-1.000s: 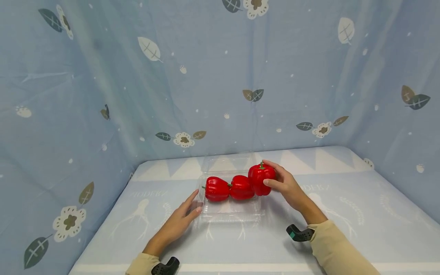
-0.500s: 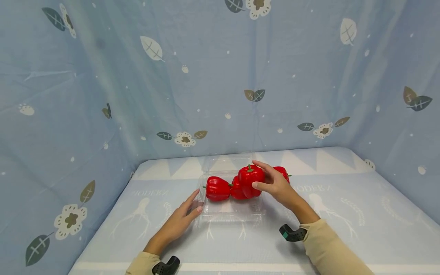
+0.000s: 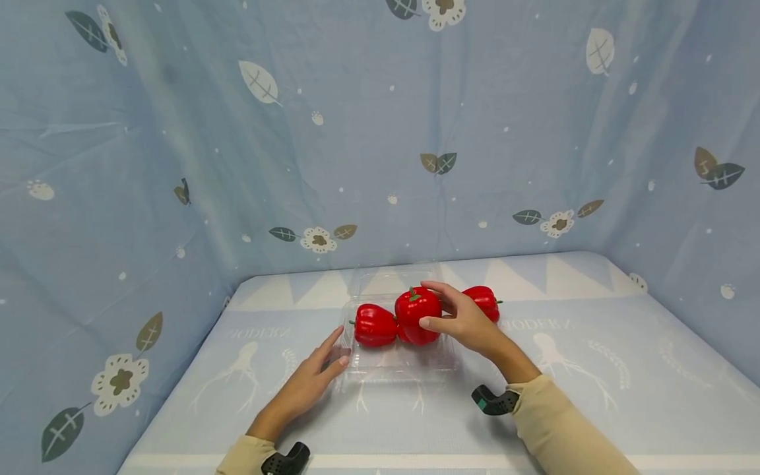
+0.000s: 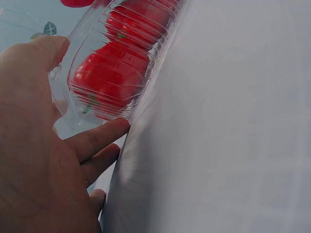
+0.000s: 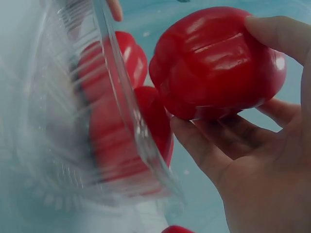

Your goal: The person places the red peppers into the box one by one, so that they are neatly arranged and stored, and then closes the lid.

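Note:
My right hand [image 3: 469, 324] grips a red bell pepper [image 3: 417, 305], stem up, above a clear plastic clamshell box [image 3: 386, 361]. In the right wrist view, thumb and fingers wrap the held bell pepper [image 5: 218, 63]. Inside the box lie two more red bell peppers: a left one [image 3: 374, 326] on its side and another [image 3: 419, 335] partly hidden under the held one. At the box's left wall rests my left hand [image 3: 305, 382]. In the left wrist view, its fairly straight fingers [image 4: 97, 141] and thumb touch the box's end wall [image 4: 73, 114].
Another red bell pepper [image 3: 483, 302] lies on the table right of the box, partly behind my right hand. The box's clear lid [image 3: 392, 280] is folded back toward the rear curtain [image 3: 368, 132]. A pale patterned cloth [image 3: 237, 396] covers the table.
My right hand has moved left with its bell pepper, from the box's right side to above the middle. The bell pepper behind that hand has come into view. My left hand stays put.

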Demonstrator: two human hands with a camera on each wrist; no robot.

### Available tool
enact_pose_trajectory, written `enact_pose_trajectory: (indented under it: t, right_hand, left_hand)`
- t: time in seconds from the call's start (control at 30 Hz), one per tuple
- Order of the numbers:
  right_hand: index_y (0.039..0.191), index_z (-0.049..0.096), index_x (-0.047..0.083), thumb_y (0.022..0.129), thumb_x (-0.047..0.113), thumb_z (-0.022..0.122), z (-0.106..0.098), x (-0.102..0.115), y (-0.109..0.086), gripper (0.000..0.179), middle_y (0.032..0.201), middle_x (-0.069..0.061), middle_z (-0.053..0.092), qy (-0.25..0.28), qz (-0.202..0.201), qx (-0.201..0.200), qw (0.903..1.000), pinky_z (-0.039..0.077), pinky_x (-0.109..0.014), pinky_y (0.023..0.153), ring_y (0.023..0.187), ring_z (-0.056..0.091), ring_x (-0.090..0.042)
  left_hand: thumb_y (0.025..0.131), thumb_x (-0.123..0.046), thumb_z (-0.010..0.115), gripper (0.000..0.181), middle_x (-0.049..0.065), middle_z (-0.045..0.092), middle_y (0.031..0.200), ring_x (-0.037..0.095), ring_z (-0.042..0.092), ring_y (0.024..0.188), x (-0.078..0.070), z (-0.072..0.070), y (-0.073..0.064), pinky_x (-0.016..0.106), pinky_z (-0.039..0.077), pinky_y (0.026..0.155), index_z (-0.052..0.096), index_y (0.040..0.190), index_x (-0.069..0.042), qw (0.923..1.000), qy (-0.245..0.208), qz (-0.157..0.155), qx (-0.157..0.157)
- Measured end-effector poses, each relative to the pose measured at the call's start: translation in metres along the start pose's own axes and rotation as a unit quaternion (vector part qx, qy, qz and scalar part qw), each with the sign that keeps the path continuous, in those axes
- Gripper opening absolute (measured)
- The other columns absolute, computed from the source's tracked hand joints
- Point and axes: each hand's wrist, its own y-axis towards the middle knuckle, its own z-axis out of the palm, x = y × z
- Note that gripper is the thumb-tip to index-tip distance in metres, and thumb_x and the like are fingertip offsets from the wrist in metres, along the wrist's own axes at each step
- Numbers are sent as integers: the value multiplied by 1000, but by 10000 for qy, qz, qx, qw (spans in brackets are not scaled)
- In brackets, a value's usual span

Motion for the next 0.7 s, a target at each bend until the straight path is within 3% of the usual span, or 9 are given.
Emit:
enact_pose_trajectory:
  t: [0.33, 0.7]
  right_hand:
    - [151, 43, 23, 86, 32, 79, 13, 5, 4, 75, 139, -9, 54, -180, 215, 298, 9992, 57, -41, 86, 125, 52, -32]
    - [151, 43, 21, 86, 32, 80, 22, 8, 7, 75, 140, -7, 53, -202, 201, 459, 9985, 57, -41, 88, 127, 50, -32]
  left_hand:
    - [100, -50, 56, 68, 12, 53, 146, 36, 43, 139, -1, 1, 1, 66, 31, 108, 27, 159, -35, 10000, 43, -30, -10]
    - [100, -50, 56, 68, 9, 55, 145, 35, 43, 139, -2, 1, 0, 66, 30, 109, 26, 160, -34, 10000, 50, -36, -27]
